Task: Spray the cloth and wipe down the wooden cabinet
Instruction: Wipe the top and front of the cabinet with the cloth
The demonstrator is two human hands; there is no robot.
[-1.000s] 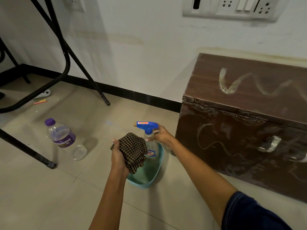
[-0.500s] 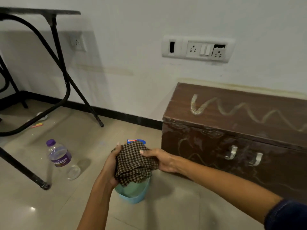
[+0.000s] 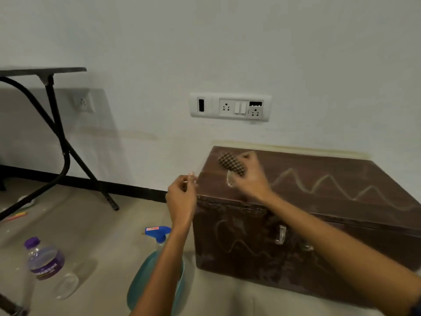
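Note:
A dark brown wooden cabinet (image 3: pixel 319 201) stands against the wall with pale zigzag marks on its top and front. My right hand (image 3: pixel 250 176) holds the bunched checked cloth (image 3: pixel 231 164) over the top's left end. My left hand (image 3: pixel 182 197) hovers by the cabinet's left top corner, fingers loosely curled, holding nothing. The spray bottle (image 3: pixel 158 233) with a blue trigger head stands in a teal tub (image 3: pixel 136 290) on the floor, partly hidden by my left forearm.
A purple-capped plastic bottle (image 3: pixel 44 261) lies on the tiled floor at the lower left. A black folding table leg (image 3: pixel 66 153) slants down at the left. A switch and socket panel (image 3: pixel 230 107) sits on the wall above the cabinet.
My right hand took the cloth up from in front of the tub onto the cabinet top. My left hand let go of the cloth and rose. The view tilted upward.

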